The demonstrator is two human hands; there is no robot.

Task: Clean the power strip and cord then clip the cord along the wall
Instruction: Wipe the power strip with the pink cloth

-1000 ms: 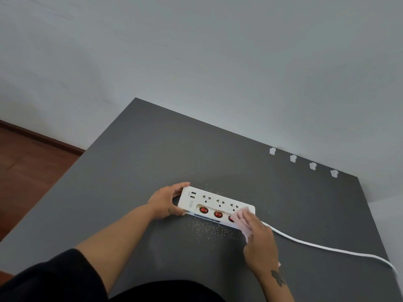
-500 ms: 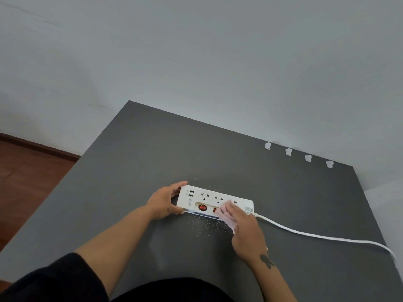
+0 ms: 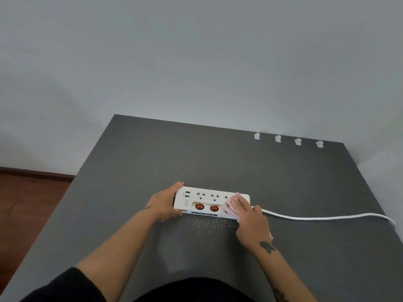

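A white power strip (image 3: 205,200) with red switches lies on the dark grey table (image 3: 218,158). My left hand (image 3: 164,203) grips its left end. My right hand (image 3: 248,216) presses a pink cloth (image 3: 230,204) onto the strip's right end, covering the third switch. The white cord (image 3: 316,217) runs from that end to the table's right edge. Several white cord clips (image 3: 287,140) sit in a row at the table's far edge by the wall.
Fine crumbs (image 3: 209,224) are scattered on the table in front of the strip, with a few behind it. A pale wall (image 3: 196,62) rises behind the table. Wooden floor (image 3: 28,197) shows to the left.
My right hand slid the cloth left over the switches, then back to the strip's right end. The view shifted, and my left hand kept its hold.
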